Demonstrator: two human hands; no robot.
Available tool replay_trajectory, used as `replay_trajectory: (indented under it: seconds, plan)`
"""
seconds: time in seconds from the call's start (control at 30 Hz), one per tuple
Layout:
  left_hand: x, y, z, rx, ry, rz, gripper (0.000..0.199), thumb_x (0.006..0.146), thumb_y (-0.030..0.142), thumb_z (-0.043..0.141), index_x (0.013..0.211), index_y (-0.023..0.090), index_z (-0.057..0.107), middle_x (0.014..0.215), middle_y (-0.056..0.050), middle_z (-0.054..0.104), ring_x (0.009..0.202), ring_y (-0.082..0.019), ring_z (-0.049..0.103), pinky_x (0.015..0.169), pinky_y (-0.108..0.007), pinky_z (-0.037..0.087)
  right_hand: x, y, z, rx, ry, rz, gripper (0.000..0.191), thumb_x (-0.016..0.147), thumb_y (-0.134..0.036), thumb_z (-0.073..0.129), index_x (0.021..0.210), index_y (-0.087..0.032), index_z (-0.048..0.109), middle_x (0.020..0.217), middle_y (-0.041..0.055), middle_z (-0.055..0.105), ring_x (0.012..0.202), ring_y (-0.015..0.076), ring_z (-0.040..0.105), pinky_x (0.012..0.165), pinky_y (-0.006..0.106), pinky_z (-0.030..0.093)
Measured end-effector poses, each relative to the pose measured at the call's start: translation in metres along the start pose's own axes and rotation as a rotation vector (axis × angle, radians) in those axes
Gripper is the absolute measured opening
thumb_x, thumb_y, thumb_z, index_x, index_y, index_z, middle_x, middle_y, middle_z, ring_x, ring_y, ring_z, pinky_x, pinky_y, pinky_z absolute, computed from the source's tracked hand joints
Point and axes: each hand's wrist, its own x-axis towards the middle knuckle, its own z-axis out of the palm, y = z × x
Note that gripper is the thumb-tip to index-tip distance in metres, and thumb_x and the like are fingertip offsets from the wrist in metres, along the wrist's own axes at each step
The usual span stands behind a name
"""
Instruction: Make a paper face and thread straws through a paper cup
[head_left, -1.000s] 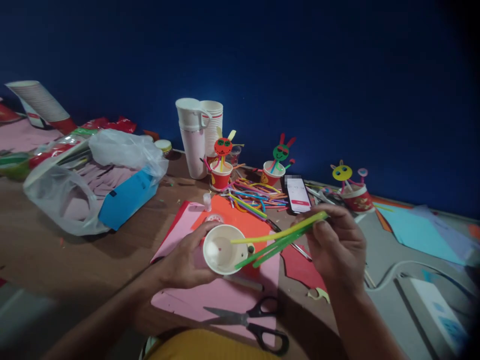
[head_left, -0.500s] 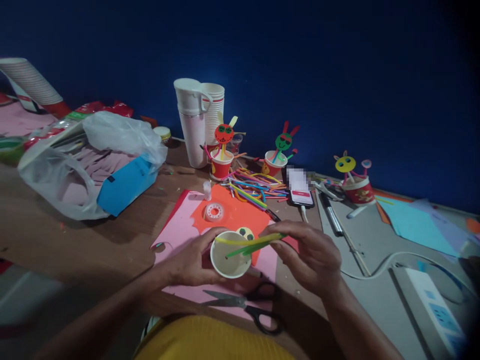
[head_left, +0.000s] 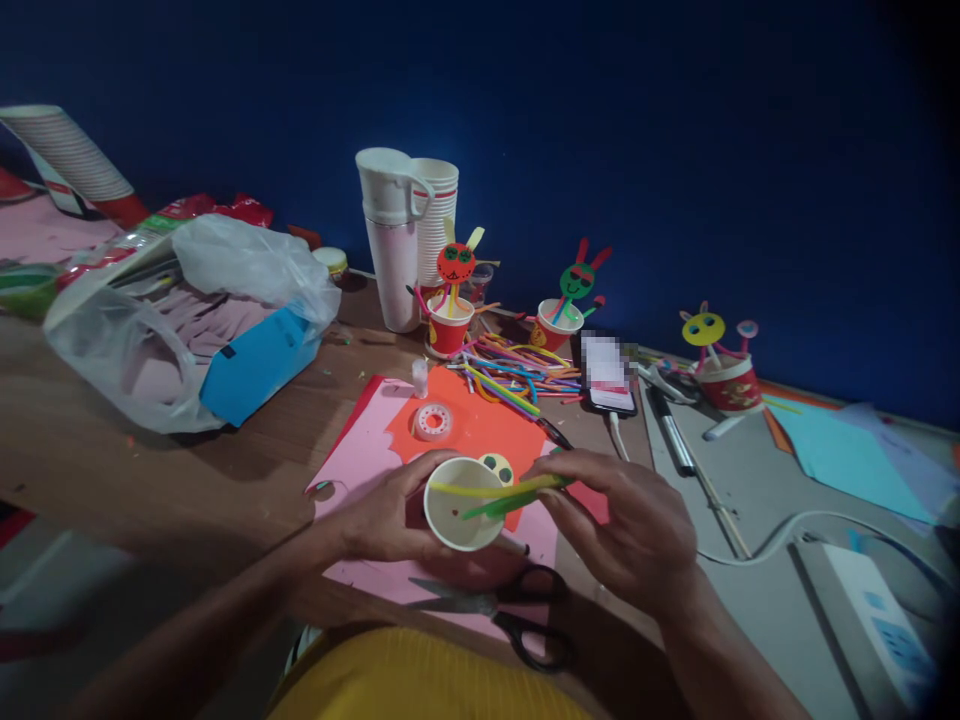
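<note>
A white-lined paper cup (head_left: 464,532) is gripped by my left hand (head_left: 394,515), its mouth tilted towards me and a small dark hole showing inside. My right hand (head_left: 619,515) pinches a yellow straw (head_left: 472,491) and a green straw (head_left: 491,507) together. Their free ends reach over the cup's mouth. Behind the cup, a pale round face cutout with dark eyes (head_left: 497,470) is partly hidden. Scissors (head_left: 495,605) with black handles lie open below the cup, on pink paper (head_left: 352,450). A tape roll (head_left: 433,422) rests on orange paper (head_left: 487,420).
Several loose coloured straws (head_left: 525,365) lie behind the papers, beside a phone (head_left: 609,370) on a cable. Cup figures (head_left: 450,325) stand along the wall near a white flask (head_left: 394,250). A plastic bag (head_left: 135,370) sits left; a power strip (head_left: 862,610) is at right.
The green straw's tip has shifted slightly right, away from the hole inside the cup. Both hands keep their hold. The whole view has shifted a little.
</note>
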Motion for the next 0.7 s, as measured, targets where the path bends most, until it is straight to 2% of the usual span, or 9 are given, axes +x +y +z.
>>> replay_trajectory:
  seconds: [0.3, 0.5, 0.63, 0.7]
  plan:
    - [-0.001, 0.003, 0.001, -0.068, -0.018, -0.007, 0.074, 0.061, 0.035, 0.080, 0.126, 0.026, 0.046, 0.125, -0.004, 0.058, 0.113, -0.026, 0.057, 0.094, -0.035, 0.048, 0.000, -0.005, 0.002, -0.041, -0.014, -0.015, 0.022, 0.083, -0.015, 0.063, 0.104, -0.023, 0.059, 0.092, -0.0011, 0.072, 0.084, 0.0104, 0.067, 0.078, 0.021, 0.047]
    - [-0.001, 0.005, 0.001, -0.103, -0.021, 0.007, 0.069, 0.061, 0.033, 0.080, 0.123, 0.026, 0.049, 0.121, -0.002, 0.061, 0.111, -0.024, 0.058, 0.093, -0.034, 0.048, -0.001, -0.004, 0.008, 0.025, -0.047, -0.008, 0.023, 0.083, -0.015, 0.064, 0.104, -0.023, 0.059, 0.094, -0.0010, 0.071, 0.085, 0.0108, 0.066, 0.078, 0.022, 0.049]
    - [-0.001, 0.002, 0.002, -0.112, -0.019, 0.013, 0.071, 0.061, 0.034, 0.080, 0.124, 0.026, 0.048, 0.121, -0.003, 0.062, 0.110, -0.024, 0.059, 0.092, -0.034, 0.049, -0.003, -0.004, 0.010, 0.050, -0.008, -0.019, 0.025, 0.082, -0.014, 0.064, 0.105, -0.022, 0.058, 0.095, -0.0002, 0.071, 0.087, 0.0112, 0.066, 0.079, 0.022, 0.049]
    - [-0.002, -0.001, 0.002, -0.047, 0.013, -0.003, 0.076, 0.059, 0.035, 0.081, 0.127, 0.025, 0.047, 0.122, -0.004, 0.062, 0.110, -0.026, 0.059, 0.093, -0.035, 0.048, -0.004, -0.004, 0.010, 0.043, 0.013, -0.020, 0.026, 0.082, -0.014, 0.063, 0.105, -0.023, 0.058, 0.095, -0.0002, 0.071, 0.088, 0.0115, 0.066, 0.080, 0.022, 0.049]
